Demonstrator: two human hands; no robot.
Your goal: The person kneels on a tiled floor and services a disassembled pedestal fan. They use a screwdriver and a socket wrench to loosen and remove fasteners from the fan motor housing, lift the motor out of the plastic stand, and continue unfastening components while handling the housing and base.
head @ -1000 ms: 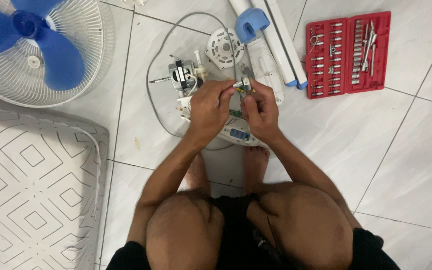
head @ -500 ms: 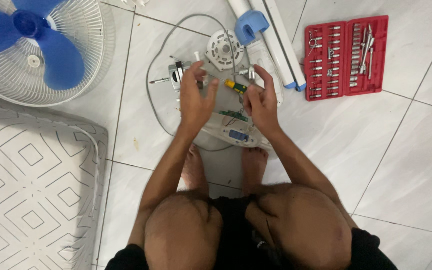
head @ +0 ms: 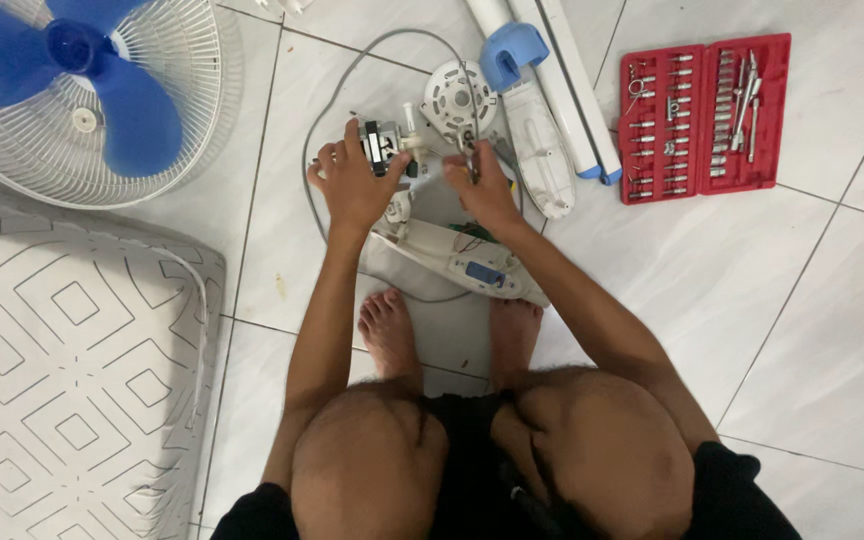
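Hands first: the left hand point(head: 352, 185) grips the small fan motor point(head: 384, 145) on the floor, far of the feet; the right hand point(head: 487, 190) is closed on a thin metal tool point(head: 469, 160), its kind hard to tell; the fan looks well taken apart, with the white casing point(head: 452, 262) open, the round cover point(head: 457, 97) off and the blue blade and grille point(head: 82, 90) lying far left; reassembly seems undone; a red socket set point(head: 707, 115) lies right; fingers hide the motor's fixings
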